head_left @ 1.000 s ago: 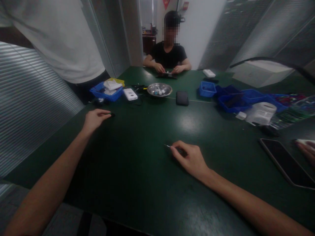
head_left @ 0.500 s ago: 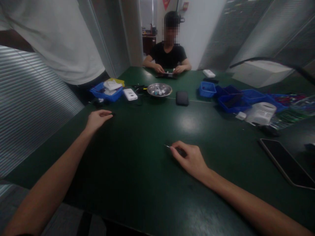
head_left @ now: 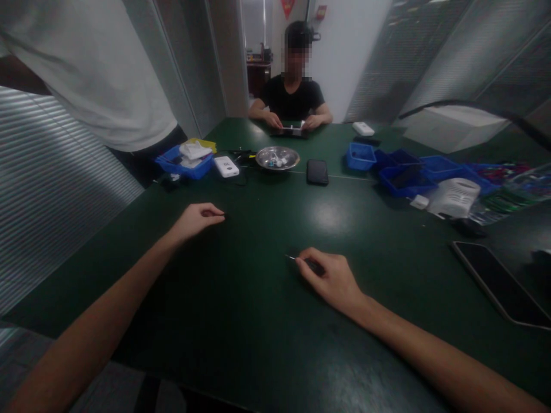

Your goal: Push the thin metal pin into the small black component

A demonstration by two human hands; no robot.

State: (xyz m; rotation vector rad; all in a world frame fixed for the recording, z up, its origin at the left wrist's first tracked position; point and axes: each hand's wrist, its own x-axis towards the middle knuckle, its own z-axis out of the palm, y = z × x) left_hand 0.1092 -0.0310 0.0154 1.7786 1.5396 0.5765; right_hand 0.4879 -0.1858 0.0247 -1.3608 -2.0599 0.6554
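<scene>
My left hand (head_left: pixel 198 219) is over the left half of the green table (head_left: pixel 241 321), thumb and fingers pinched. A tiny dark bit shows at the fingertips, too small to name. Nearer the middle, my right hand (head_left: pixel 329 272) is closed, the edge of the palm low over the tabletop. Between its thumb and forefinger sticks out a thin silvery pin-like piece (head_left: pixel 290 257), pointing left toward my other hand. The rest of that piece is hidden in the fingers. A gap of bare tabletop lies between the two hands.
A metal dish (head_left: pixel 278 159) with small white items, a black wallet-like case (head_left: pixel 317 172) and a white power bank (head_left: pixel 227 167) stand farther back. Blue bins (head_left: pixel 361 156) line the right; a phone (head_left: pixel 499 281) lies near my right arm. One person (head_left: pixel 293 97) sits opposite; another (head_left: pixel 103 74) stands left.
My left hand has moved right and a little nearer to me, toward my right hand, still pinched. My right hand stays nearly in place with the thin silvery piece.
</scene>
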